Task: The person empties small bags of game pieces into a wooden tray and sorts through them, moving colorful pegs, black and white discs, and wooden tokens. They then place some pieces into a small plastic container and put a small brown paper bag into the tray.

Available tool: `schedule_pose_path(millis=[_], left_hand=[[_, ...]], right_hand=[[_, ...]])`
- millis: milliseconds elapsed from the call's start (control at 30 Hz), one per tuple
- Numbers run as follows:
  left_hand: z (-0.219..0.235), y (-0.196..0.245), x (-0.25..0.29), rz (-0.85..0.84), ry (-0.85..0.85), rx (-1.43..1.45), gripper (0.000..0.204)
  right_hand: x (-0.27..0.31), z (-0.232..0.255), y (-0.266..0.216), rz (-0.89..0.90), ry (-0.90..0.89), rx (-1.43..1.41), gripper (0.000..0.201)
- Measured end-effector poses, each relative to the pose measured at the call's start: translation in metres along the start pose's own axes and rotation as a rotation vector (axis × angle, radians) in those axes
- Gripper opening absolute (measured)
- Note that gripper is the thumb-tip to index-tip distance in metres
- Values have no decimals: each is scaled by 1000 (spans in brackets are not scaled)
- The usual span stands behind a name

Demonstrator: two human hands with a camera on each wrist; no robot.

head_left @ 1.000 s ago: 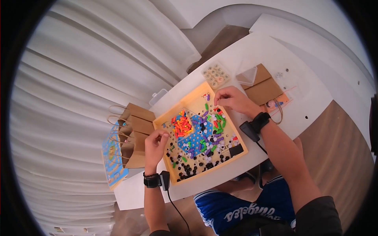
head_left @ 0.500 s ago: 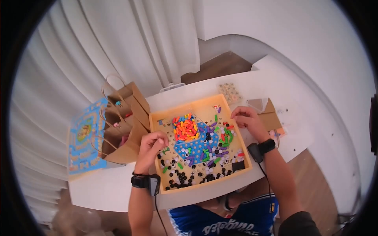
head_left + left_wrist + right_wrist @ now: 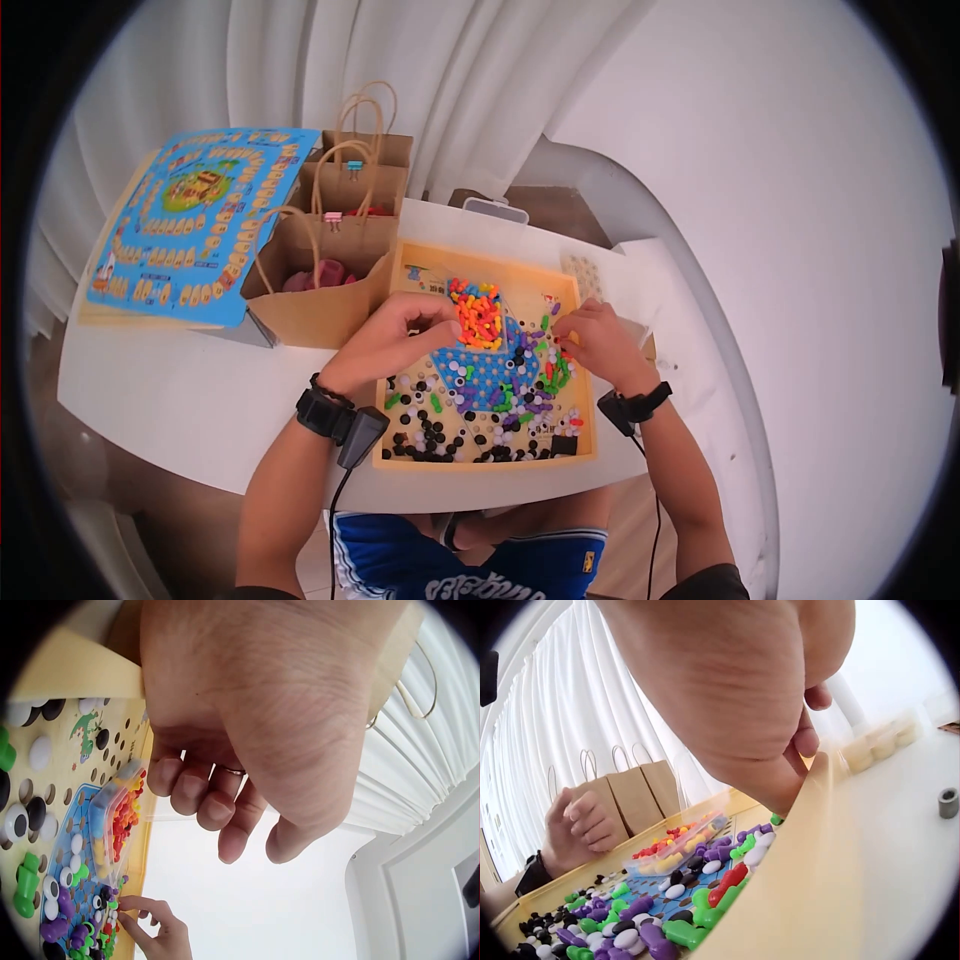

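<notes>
My left hand (image 3: 405, 335) hovers over the left side of a shallow wooden tray (image 3: 388, 440), fingers loosely curled and holding nothing. Close by its fingertips is a clear box (image 3: 112, 817) of orange, red, yellow and blue pegs (image 3: 478, 315). At the tray's right side my right hand (image 3: 608, 345) reaches down, thumb and forefinger at the green and red pegs (image 3: 727, 886). The rim hides its fingertips in the right wrist view; I cannot tell whether they pinch a peg. Purple pegs (image 3: 658, 941) and black and white discs (image 3: 430, 435) lie scattered over a blue hexagonal board pattern (image 3: 480, 375).
Left of the tray stand brown paper bags (image 3: 330, 315) with loop handles, beside a blue printed game board (image 3: 190, 225). Behind my right hand is a clear box of round pieces (image 3: 874, 750). A small grey cylinder (image 3: 948, 802) sits on the white table (image 3: 180, 410).
The head view has turned leftward. My right hand has come from the tray's right edge in over the green and red pegs. The left hand has moved nearer the peg box.
</notes>
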State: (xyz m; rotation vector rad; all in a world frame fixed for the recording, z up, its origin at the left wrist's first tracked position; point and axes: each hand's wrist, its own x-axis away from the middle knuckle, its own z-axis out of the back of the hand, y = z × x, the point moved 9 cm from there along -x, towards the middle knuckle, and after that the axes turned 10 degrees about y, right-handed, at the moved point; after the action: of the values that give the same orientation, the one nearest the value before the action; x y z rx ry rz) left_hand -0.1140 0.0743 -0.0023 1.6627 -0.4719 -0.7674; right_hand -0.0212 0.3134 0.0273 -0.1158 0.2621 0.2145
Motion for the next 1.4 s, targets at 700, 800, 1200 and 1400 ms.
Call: schedule_pose_path(millis=[700, 800, 1200, 1400], left_hand=[[-2, 3, 0, -9, -12, 9, 20], [-1, -3, -2, 2, -30, 3, 20], [1, -1, 1, 27, -21, 32, 17], [-2, -1, 0, -1, -19, 31, 17]], right_hand=[[12, -1, -52, 96, -151, -70, 11], [9, -9, -46, 99, -236, -72, 11], [-42, 23, -45, -157, 7, -270, 11], [2, 19, -34, 34, -110, 132, 11]])
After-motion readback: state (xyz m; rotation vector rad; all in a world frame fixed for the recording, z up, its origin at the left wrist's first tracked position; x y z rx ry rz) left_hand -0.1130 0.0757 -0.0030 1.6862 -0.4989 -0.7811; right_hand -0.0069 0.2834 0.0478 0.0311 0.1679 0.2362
